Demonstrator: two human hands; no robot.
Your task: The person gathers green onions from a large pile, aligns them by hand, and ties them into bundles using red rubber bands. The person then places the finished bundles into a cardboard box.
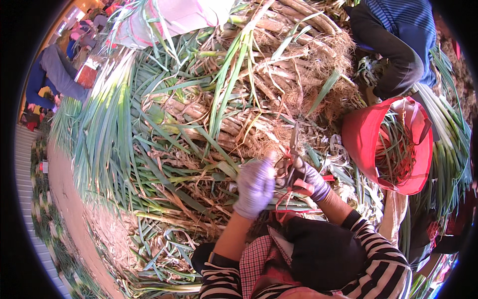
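My right hand (312,179), in a pale work glove, is closed around a pair of scissors (294,140) whose blades point away from me. Strands of red twine (285,198) hang about the scissor handles. Just to the left is my left hand (255,187), gloved and blurred; its fingers are bent, and whether they pinch anything cannot be made out. Under and beyond both hands lies a heap of untrimmed green onions (224,130) with soil-covered stalks, dry leaves and stringy roots.
A red bucket-like container (360,138) with leaves and red strips stands at the right. Cleaned green onions (108,101) lie at the left, others (444,123) at the far right. A white sack (179,18) is at the top. A person (396,48) crouches upper right; others are upper left.
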